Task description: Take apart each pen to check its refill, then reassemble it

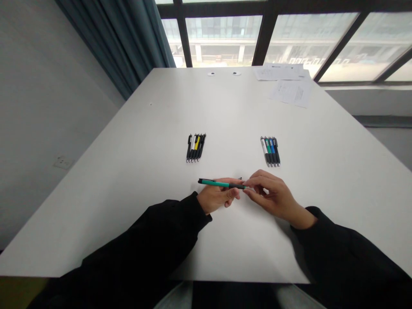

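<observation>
A teal click pen (pixel 216 183) with a black grip and black clip lies level across my left hand (pixel 219 197), its clip end pointing left. The fingers of that hand close around it, thumb in front. My right hand (pixel 273 193) pinches the pen's tip end between thumb and fingers. A small dark tip (pixel 240 178) shows just behind my left fingers; what it belongs to is mostly hidden. Beyond my hands, a row of several pens (pixel 195 148), mostly black with one yellow, lies to the left. To the right lies another row of pens (pixel 270 151) in white, green, blue and black.
The white table (pixel 128 171) reaches to the window frame. Printed papers (pixel 291 92) lie at its far right corner. Two small oval fittings (pixel 237 73) sit near the far edge. A blue-grey curtain (pixel 128 43) hangs at the back left, beside a wall with a socket (pixel 62 162).
</observation>
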`<action>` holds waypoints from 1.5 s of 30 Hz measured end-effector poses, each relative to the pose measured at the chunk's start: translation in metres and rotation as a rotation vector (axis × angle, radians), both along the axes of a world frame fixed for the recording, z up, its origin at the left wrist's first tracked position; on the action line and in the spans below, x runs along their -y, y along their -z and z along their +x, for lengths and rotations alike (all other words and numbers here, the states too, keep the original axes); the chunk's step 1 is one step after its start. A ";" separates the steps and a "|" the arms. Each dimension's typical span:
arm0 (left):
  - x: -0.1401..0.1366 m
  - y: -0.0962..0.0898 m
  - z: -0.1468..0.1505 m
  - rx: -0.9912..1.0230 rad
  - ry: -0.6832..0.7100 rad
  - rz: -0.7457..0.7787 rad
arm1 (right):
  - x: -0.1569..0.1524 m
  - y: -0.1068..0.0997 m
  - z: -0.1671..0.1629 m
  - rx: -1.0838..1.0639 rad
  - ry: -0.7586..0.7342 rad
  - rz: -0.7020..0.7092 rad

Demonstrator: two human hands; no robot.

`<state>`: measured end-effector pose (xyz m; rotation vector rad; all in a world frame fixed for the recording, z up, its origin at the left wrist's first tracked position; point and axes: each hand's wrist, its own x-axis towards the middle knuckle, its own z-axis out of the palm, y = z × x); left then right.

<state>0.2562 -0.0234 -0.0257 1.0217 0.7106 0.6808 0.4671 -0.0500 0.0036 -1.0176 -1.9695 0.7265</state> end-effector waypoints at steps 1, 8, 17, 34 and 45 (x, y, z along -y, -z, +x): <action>-0.003 0.001 -0.004 -0.009 -0.015 0.014 | -0.001 -0.001 0.002 0.001 0.015 -0.001; -0.022 0.004 -0.038 -0.257 -0.129 0.297 | -0.007 0.002 0.027 0.075 0.069 -0.054; -0.021 0.005 -0.039 -0.539 -0.169 0.977 | -0.012 0.011 0.038 0.342 -0.068 -0.121; -0.023 0.009 -0.038 -0.674 -0.086 1.082 | -0.021 0.015 0.048 0.355 0.021 -0.110; -0.024 0.009 -0.038 -0.680 -0.103 1.019 | -0.020 0.017 0.048 0.332 0.036 -0.128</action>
